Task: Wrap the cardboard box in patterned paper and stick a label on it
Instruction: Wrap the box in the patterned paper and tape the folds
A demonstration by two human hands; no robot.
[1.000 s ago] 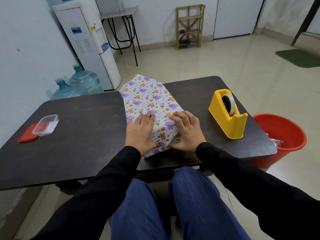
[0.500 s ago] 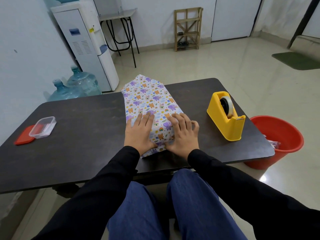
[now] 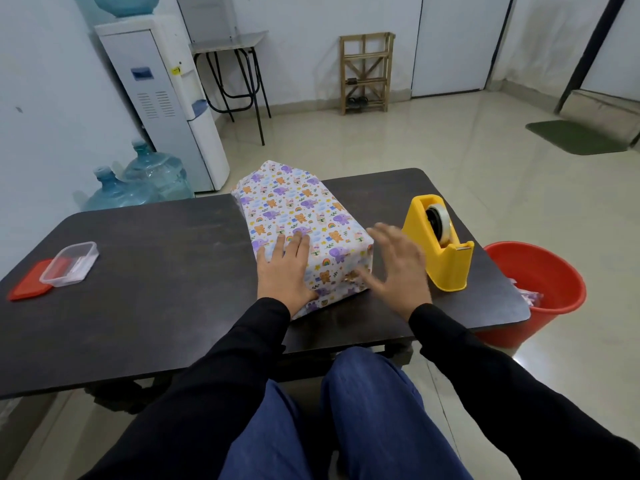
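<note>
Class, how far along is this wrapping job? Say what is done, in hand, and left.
Done: the patterned paper is folded over top and sides. In hand: the left hand presses it flat; the right hand, open, hovers by the tape dispenser. Left: taping, then a label; none shows.

Left hand (image 3: 284, 271) flat, fingers straight, pressing the top of the box (image 3: 332, 237) at its near end. Box sits on the dark table (image 3: 156, 271), covered in patterned paper (image 3: 277, 178); the far-end paper is folded to a point. Right hand (image 3: 398, 268) spread and motion-blurred, between the box and the yellow tape dispenser (image 3: 440, 265); contact with the box unclear. Clear container (image 3: 69, 263) next to red lid (image 3: 26, 291), table left. Red bucket (image 3: 540, 282) on the floor, right.
</note>
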